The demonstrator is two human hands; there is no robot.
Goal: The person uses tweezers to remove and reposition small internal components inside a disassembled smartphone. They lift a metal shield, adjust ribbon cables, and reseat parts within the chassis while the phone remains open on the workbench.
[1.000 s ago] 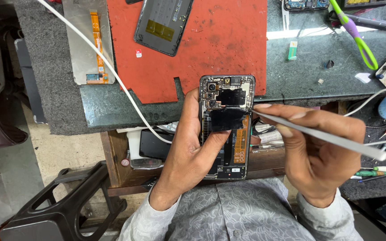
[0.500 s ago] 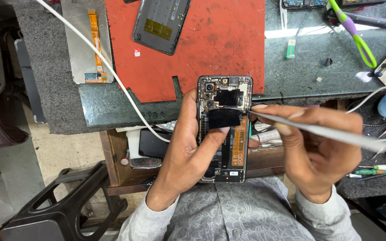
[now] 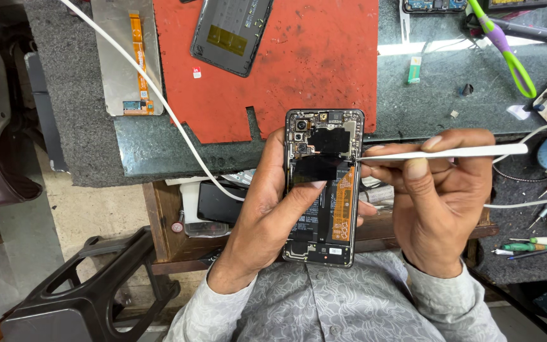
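Note:
My left hand (image 3: 267, 218) grips an opened smartphone (image 3: 324, 190) with its back cover off, so the black battery, orange flex cable and camera modules show. The thumb presses a black film piece across the phone's middle. My right hand (image 3: 435, 202) holds white tweezers (image 3: 441, 152) level, their tip touching the phone's right edge near the black film. Both hands hover in front of the workbench edge, above my lap.
A red work mat (image 3: 311, 57) covers the green bench top (image 3: 432, 82), with a dark phone back cover (image 3: 232, 31) on it. A display panel with orange flex (image 3: 125, 57) lies left. A white cable (image 3: 159, 101), green-handled tool (image 3: 508, 54) and screwdrivers (image 3: 533, 244) lie around. A black stool (image 3: 90, 291) stands lower left.
The tweezers have swung from a downward slant to level, their tip staying at the phone's right edge. The left hand still holds the phone in the same place.

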